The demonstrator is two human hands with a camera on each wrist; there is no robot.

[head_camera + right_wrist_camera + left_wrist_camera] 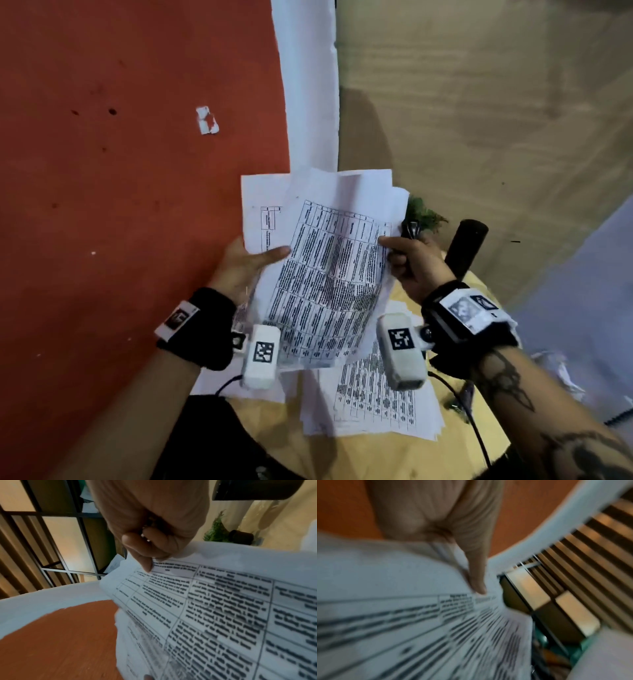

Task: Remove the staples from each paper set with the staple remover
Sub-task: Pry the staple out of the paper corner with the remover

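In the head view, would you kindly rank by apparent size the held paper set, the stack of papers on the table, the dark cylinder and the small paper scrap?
1. Held paper set, though it is nearer the camera than the stack.
2. Stack of papers on the table, partly hidden, so its rank is unsure.
3. Dark cylinder.
4. Small paper scrap.
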